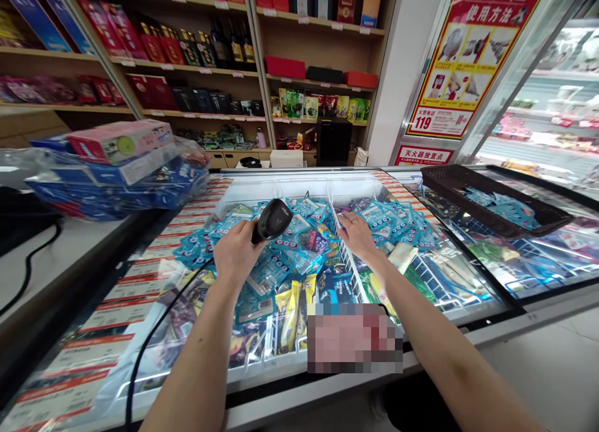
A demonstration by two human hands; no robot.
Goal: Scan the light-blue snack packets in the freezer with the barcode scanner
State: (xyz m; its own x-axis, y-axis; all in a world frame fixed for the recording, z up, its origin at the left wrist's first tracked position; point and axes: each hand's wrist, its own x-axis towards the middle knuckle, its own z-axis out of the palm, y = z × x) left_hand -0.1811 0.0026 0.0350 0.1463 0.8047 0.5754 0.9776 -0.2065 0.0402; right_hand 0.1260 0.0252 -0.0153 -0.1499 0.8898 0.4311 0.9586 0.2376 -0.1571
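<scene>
View from head height over a shop's chest freezer [276, 402], packed with bagged goods. Just below and left of centre, toward 8 o'clock, the person's left hand [238, 254] has its fingers closed round the handle of a black handheld barcode scanner [276, 217], its head above a loose spread of shiny blue packets [267, 271]. At 4 o'clock, the right hand [358, 235] reaches over a white wire divider [350, 266]; its fingers are bent and slightly apart, with nothing seen in them. Whether the fingertips touch the divider or a packet cannot be told.

The main risk seems to be mixing: blue packets lie loosely on both sides of the divider, overlapping, so a brush of the right hand could slide some across, or 2 could be taken as 1. Glare on the glossy wrappers, or a code facing down, could spoil a scan. The scanner's black cable [159, 314] runs off toward 8 o'clock beside the left forearm; a long reach might pull it taut or drag it through the goods. At 3 o'clock, a brown basket [440, 182] holds similar packets, which might be confused with these.
</scene>
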